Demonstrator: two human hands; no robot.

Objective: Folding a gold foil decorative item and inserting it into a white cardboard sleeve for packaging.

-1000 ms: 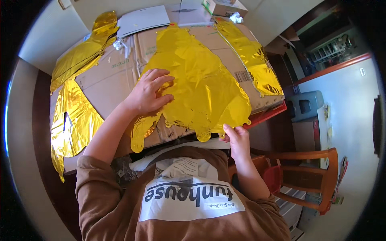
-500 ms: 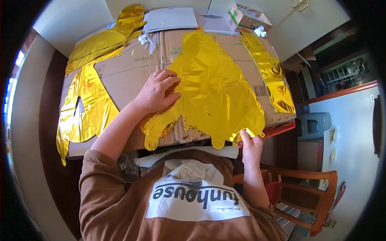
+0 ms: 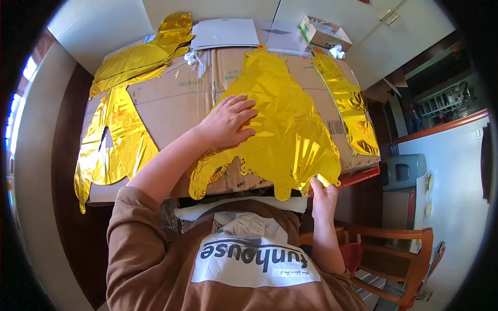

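A flat gold foil balloon (image 3: 285,109), uninflated, lies across cardboard, with small tabs along its edges. My left hand (image 3: 228,123) rests palm down on its left part, fingers stretched out over the foil. At the near right corner, my right hand (image 3: 324,199) pinches the balloon's edge between thumb and fingers, and the foil creases there. Another gold foil piece (image 3: 122,150), shaped like a letter A, lies to the left. Behind it is a stack of folded gold foil (image 3: 135,65). A long gold foil piece (image 3: 350,111) lies at the right.
Flattened cardboard (image 3: 166,98) covers the table. At the back are white sheets (image 3: 225,33), thin clear straws (image 3: 205,62), white ribbon rolls (image 3: 190,57) and an open box (image 3: 325,33). A wooden chair (image 3: 397,233) stands at the near right, and a grey stool (image 3: 407,171) beyond it.
My left hand has moved right, further onto the balloon, and its fingers have straightened. My right hand keeps its pinch on the corner, where the foil now shows more creases.
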